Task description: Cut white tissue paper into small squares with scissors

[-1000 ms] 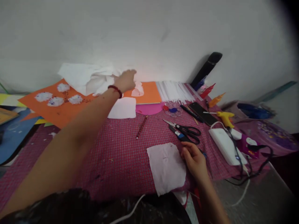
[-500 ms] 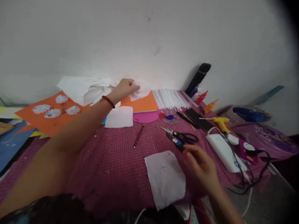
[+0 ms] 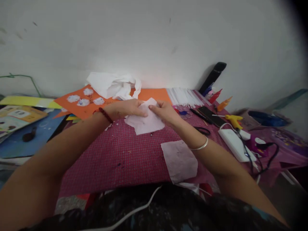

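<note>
My left hand (image 3: 125,109) and my right hand (image 3: 165,112) meet over the red checked cloth (image 3: 115,157). Both pinch the top edge of a thin pale pink sheet of tissue paper (image 3: 145,123), which hangs between them just above the cloth. A second pale pink sheet (image 3: 179,160) lies flat on the cloth near the front edge, under my right forearm. A red bead bracelet is on my left wrist and a silver bangle on my right.
Crumpled white tissue (image 3: 113,85) and orange paper with white flowers (image 3: 79,102) lie at the back. To the right are white paper strips (image 3: 183,95), a phone (image 3: 211,115), a yellow glue gun (image 3: 233,120), a white power bank (image 3: 234,144), cables and glue bottles (image 3: 218,94). Books (image 3: 14,117) lie at left.
My left hand came back from the far pile with a pink tissue sheet. My right hand left the front sheet and moved up to take the same sheet. The view shifted left.
</note>
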Demonstrator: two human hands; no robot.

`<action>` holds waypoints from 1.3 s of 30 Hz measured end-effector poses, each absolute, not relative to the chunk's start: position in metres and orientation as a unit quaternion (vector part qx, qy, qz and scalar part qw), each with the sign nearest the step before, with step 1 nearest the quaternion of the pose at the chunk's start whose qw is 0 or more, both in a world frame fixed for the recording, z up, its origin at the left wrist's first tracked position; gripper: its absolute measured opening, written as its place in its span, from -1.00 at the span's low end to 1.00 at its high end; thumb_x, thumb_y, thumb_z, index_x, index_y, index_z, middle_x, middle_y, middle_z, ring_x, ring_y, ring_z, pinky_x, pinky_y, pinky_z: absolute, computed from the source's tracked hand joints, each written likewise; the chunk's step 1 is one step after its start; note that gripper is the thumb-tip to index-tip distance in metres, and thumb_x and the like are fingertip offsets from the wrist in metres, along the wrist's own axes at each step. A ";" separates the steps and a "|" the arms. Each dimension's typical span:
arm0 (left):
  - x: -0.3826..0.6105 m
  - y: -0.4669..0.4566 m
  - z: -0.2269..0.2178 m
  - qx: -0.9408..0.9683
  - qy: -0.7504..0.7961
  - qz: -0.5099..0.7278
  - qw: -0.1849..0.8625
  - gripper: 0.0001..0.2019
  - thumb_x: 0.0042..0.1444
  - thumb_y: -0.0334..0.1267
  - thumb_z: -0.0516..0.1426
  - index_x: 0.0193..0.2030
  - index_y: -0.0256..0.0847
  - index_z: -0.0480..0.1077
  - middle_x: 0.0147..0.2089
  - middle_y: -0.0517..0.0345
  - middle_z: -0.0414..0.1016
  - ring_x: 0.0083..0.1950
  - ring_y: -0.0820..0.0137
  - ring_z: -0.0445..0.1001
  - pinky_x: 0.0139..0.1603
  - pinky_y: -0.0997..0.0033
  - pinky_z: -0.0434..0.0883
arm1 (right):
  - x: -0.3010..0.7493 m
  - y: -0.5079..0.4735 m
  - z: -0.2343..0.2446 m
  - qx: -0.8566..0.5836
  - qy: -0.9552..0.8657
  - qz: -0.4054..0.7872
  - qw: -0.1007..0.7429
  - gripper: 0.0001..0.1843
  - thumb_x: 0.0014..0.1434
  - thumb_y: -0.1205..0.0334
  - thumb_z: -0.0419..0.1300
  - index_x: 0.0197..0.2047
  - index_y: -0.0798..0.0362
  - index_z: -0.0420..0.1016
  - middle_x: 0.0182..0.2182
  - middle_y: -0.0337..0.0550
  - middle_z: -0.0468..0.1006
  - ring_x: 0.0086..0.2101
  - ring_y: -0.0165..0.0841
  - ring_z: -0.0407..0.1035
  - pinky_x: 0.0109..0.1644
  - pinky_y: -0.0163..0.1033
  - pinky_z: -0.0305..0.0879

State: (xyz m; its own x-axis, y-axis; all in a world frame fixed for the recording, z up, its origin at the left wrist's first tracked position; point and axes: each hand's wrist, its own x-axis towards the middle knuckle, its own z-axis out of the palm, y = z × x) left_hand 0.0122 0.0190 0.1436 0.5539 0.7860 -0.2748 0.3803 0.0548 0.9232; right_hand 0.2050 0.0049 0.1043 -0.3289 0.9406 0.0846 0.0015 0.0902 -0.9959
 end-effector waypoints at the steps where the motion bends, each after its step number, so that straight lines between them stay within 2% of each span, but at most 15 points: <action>1: 0.007 0.015 0.137 0.633 0.446 0.199 0.601 -0.90 -0.13 -0.42 0.32 -0.40 -0.26 0.55 -0.37 -0.03 0.60 -0.45 0.32 0.50 -0.46 0.37 0.38 | 0.200 0.006 0.102 -0.397 -0.586 0.544 0.450 -0.75 0.08 0.07 0.28 -0.28 0.08 0.48 -0.42 -0.17 0.53 -0.48 -0.39 0.34 -0.40 -0.25 0.28; 4: -0.007 0.006 0.114 0.548 0.455 0.282 0.643 -0.86 -0.17 -0.50 0.30 -0.42 -0.27 0.54 -0.40 -0.02 0.59 -0.43 0.30 0.54 -0.38 0.32 0.44 | 0.195 0.013 0.098 -0.428 -0.574 0.498 0.490 -0.80 0.06 0.11 0.26 -0.32 0.07 0.46 -0.44 -0.18 0.50 -0.49 -0.39 0.32 -0.41 -0.25 0.23; 7: -0.016 -0.001 0.087 0.451 0.462 0.387 0.658 -0.84 -0.13 -0.48 0.28 -0.33 -0.27 0.53 -0.36 0.00 0.59 -0.40 0.34 0.52 -0.37 0.36 0.45 | 0.200 0.019 0.086 -0.461 -0.557 0.470 0.506 -0.78 0.02 0.10 0.26 -0.33 0.07 0.46 -0.45 -0.22 0.50 -0.49 -0.40 0.31 -0.40 -0.27 0.22; 9: -0.018 -0.006 0.070 0.391 0.461 0.463 0.649 -0.85 -0.07 -0.45 0.26 -0.30 -0.24 0.49 -0.34 0.07 0.57 -0.39 0.40 0.50 -0.35 0.41 0.44 | 0.204 0.017 0.073 -0.477 -0.540 0.485 0.496 -0.76 -0.02 0.08 0.27 -0.33 0.06 0.47 -0.45 -0.24 0.52 -0.47 -0.40 0.32 -0.38 -0.28 0.25; 12: -0.016 -0.017 0.050 0.339 0.474 0.532 0.614 -0.93 0.01 -0.39 0.22 -0.37 -0.21 0.39 -0.41 0.22 0.48 -0.45 0.50 0.41 -0.37 0.48 0.40 | 0.207 0.006 0.051 -0.492 -0.526 0.521 0.458 -0.73 -0.08 0.06 0.31 -0.34 0.06 0.47 -0.48 -0.26 0.54 -0.48 -0.38 0.34 -0.38 -0.26 0.29; 15: -0.018 -0.024 0.040 0.342 0.495 0.538 0.590 -0.90 0.01 -0.40 0.23 -0.44 -0.22 0.37 -0.49 0.30 0.38 -0.51 0.56 0.31 -0.45 0.56 0.29 | 0.208 -0.006 0.035 -0.499 -0.518 0.541 0.436 -0.69 -0.10 0.04 0.32 -0.32 0.06 0.48 -0.50 -0.26 0.54 -0.51 -0.37 0.34 -0.42 -0.25 0.31; 17: -0.020 -0.026 0.039 0.370 0.490 0.530 0.585 -0.88 -0.03 -0.45 0.24 -0.47 -0.23 0.37 -0.52 0.31 0.34 -0.51 0.58 0.26 -0.47 0.59 0.24 | 0.207 -0.009 0.031 -0.495 -0.511 0.539 0.451 -0.69 -0.07 0.03 0.31 -0.29 0.05 0.49 -0.46 -0.26 0.55 -0.47 -0.38 0.35 -0.37 -0.26 0.33; 20: -0.021 -0.028 0.043 0.376 0.449 0.524 0.618 -0.87 -0.05 -0.49 0.20 -0.49 -0.23 0.34 -0.48 0.30 0.37 -0.45 0.56 0.32 -0.40 0.58 0.29 | 0.202 -0.006 0.031 -0.477 -0.500 0.517 0.504 -0.66 0.01 -0.02 0.27 -0.23 0.03 0.47 -0.38 -0.24 0.56 -0.39 -0.37 0.39 -0.28 -0.26 0.36; 23: -0.015 -0.031 0.046 0.348 0.428 0.533 0.642 -0.93 0.03 -0.44 0.15 -0.39 -0.20 0.36 -0.38 0.25 0.44 -0.38 0.51 0.39 -0.32 0.51 0.37 | 0.195 -0.001 0.032 -0.483 -0.504 0.486 0.526 -0.61 0.06 -0.07 0.21 -0.15 0.02 0.44 -0.30 -0.20 0.57 -0.35 -0.34 0.40 -0.25 -0.25 0.36; 25: -0.010 -0.033 0.045 0.354 0.454 0.553 0.602 -0.97 0.11 -0.37 0.13 -0.31 -0.18 0.37 -0.35 0.24 0.44 -0.38 0.50 0.38 -0.36 0.51 0.36 | 0.191 -0.001 0.032 -0.495 -0.519 0.473 0.511 -0.59 0.08 -0.09 0.18 -0.13 0.03 0.43 -0.29 -0.18 0.58 -0.35 -0.33 0.40 -0.29 -0.26 0.36; 28: -0.005 -0.034 0.041 0.370 0.501 0.576 0.529 -0.98 0.17 -0.32 0.12 -0.29 -0.18 0.34 -0.40 0.27 0.37 -0.46 0.53 0.31 -0.46 0.55 0.29 | 0.188 -0.002 0.028 -0.493 -0.532 0.482 0.492 -0.60 0.09 -0.08 0.16 -0.13 0.03 0.43 -0.31 -0.18 0.59 -0.37 -0.32 0.41 -0.32 -0.27 0.35; 32: -0.007 -0.039 0.033 0.373 0.533 0.545 0.528 -0.92 0.18 -0.29 0.11 -0.33 -0.16 0.28 -0.51 0.34 0.24 -0.62 0.58 0.15 -0.63 0.56 0.15 | 0.190 -0.004 0.017 -0.505 -0.548 0.470 0.473 -0.65 0.13 -0.02 0.13 -0.13 0.04 0.44 -0.34 -0.19 0.59 -0.40 -0.34 0.39 -0.36 -0.29 0.32; 35: -0.017 -0.048 0.028 0.419 0.559 0.465 0.543 -0.88 0.17 -0.23 0.11 -0.36 -0.13 0.25 -0.60 0.39 0.16 -0.71 0.58 0.05 -0.71 0.55 0.01 | 0.199 -0.003 0.013 -0.535 -0.632 0.408 0.384 -0.71 0.21 0.07 0.03 -0.16 0.05 0.44 -0.40 -0.21 0.56 -0.45 -0.35 0.35 -0.40 -0.29 0.27; 38: -0.038 -0.047 0.031 0.523 0.562 0.311 0.560 -0.85 0.05 -0.22 0.22 -0.43 -0.14 0.32 -0.65 0.33 0.25 -0.74 0.55 0.10 -0.71 0.52 -0.01 | 0.209 0.004 0.020 -0.534 -0.714 0.352 0.285 -0.86 0.15 0.18 0.14 -0.32 0.05 0.46 -0.47 -0.23 0.52 -0.47 -0.36 0.32 -0.39 -0.29 0.21; 39: -0.047 -0.042 0.034 0.585 0.562 0.251 0.529 -0.85 0.03 -0.21 0.23 -0.44 -0.15 0.35 -0.63 0.27 0.32 -0.70 0.51 0.17 -0.68 0.50 0.05 | 0.212 0.009 0.024 -0.532 -0.727 0.338 0.273 -0.90 0.12 0.21 0.18 -0.35 0.05 0.46 -0.47 -0.22 0.52 -0.46 -0.35 0.32 -0.37 -0.28 0.20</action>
